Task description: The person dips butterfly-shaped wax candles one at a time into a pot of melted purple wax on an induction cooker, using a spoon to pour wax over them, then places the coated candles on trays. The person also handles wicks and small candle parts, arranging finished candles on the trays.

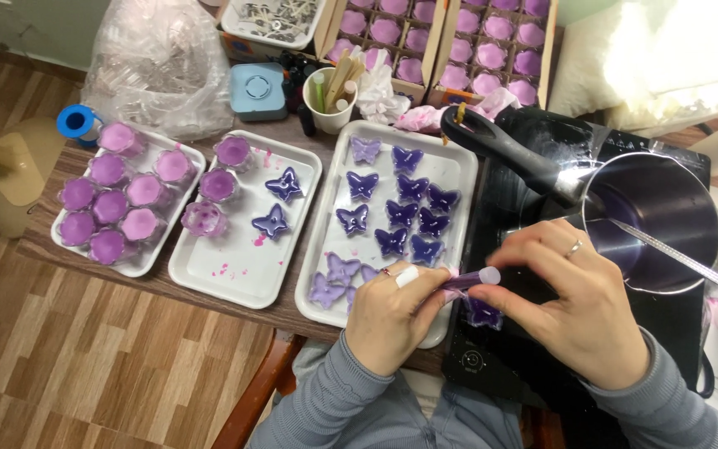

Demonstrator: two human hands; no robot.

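Wood-patterned flooring is seen beneath a brown desk (209, 295) crowded with trays. At the near edge of the desk, a small purple stick with a pale round end (474, 278) is gripped between both hands: the left hand (388, 312) is closed on its near end, a white strip showing on one finger, and the right hand (571, 303), ringed, is closed around its pale tip. Just below the stick, a dark purple butterfly mould (484, 313) is seen on the black hob (492, 366), partly covered by the right hand. Beside the right hand, a steel saucepan (654, 220) with a black handle is set on the hob, a metal rod lying across its rim. Left of the hands, a white tray (450, 170) is filled with purple butterfly shapes. Further left, two more white trays are loaded with pink-purple filled cups (114, 204). Cardboard boxes of pink pieces (492, 50) are ranged along the far edge.
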